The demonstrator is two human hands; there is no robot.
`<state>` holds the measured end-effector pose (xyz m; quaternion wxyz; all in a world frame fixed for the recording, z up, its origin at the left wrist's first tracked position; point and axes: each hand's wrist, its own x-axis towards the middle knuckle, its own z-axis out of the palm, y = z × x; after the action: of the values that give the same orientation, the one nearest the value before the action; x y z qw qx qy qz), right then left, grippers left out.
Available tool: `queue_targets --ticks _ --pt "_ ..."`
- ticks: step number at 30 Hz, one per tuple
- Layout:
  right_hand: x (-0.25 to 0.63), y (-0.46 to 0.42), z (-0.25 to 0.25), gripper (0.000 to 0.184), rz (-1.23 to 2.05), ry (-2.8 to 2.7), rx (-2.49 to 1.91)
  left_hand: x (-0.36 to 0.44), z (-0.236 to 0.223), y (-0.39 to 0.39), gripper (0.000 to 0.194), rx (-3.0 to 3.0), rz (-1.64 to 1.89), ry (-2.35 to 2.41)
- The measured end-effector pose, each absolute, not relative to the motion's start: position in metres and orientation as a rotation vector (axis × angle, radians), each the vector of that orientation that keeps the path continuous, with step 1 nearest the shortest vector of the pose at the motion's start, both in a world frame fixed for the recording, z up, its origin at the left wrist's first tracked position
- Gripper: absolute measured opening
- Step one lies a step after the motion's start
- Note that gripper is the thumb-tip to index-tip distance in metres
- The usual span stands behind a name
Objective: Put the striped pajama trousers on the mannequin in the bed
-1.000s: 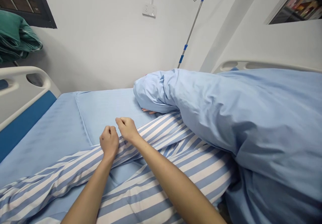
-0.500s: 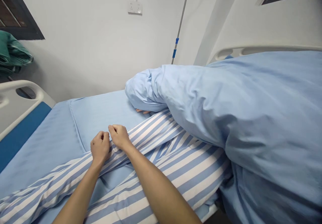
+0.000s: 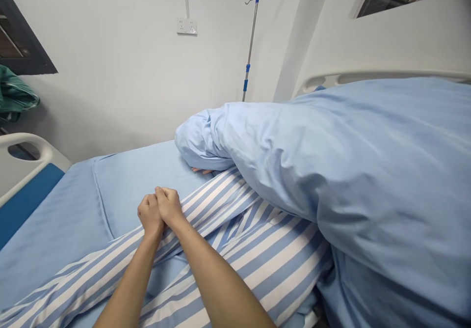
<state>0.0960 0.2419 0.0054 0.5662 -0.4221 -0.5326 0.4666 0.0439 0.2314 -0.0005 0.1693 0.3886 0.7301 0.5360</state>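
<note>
Fists (image 3: 169,206) touching, striped trousers (image 3: 274,254), blue quilt (image 3: 279,146)

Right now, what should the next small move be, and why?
I would probably ease the right hand slightly away from the left hand: both are closed and touch side by side at the blue-and-white striped cloth trouser leg, whose uncovered stretch beyond the right hand leaves room.

blue-and-white striped trousers (image 3: 272,254), light blue quilt (image 3: 353,161), green cloth (image 3: 15,95), white wall (image 3: 121,38)
</note>
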Motion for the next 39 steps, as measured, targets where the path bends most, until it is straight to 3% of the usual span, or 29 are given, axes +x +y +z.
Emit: queue_targets --ticks 16,21,27,39 --pt "0.103 0.251 0.011 0.033 1.167 -1.446 -1.131 0.044 -0.004 0.224 0.030 1.259 1.450 2.098" --pt "0.128 0.260 0.031 0.038 0.942 -1.742 -1.177 0.048 -0.002 0.223 0.029 1.318 1.381 2.123" --pt "0.145 0.264 0.010 0.040 0.808 -1.742 -1.129 0.050 -0.003 0.223 0.027 1.366 1.326 2.164" --pt "0.147 0.267 0.008 0.040 0.915 -1.536 -1.059 0.052 0.000 0.226 0.026 1.481 1.135 2.216"
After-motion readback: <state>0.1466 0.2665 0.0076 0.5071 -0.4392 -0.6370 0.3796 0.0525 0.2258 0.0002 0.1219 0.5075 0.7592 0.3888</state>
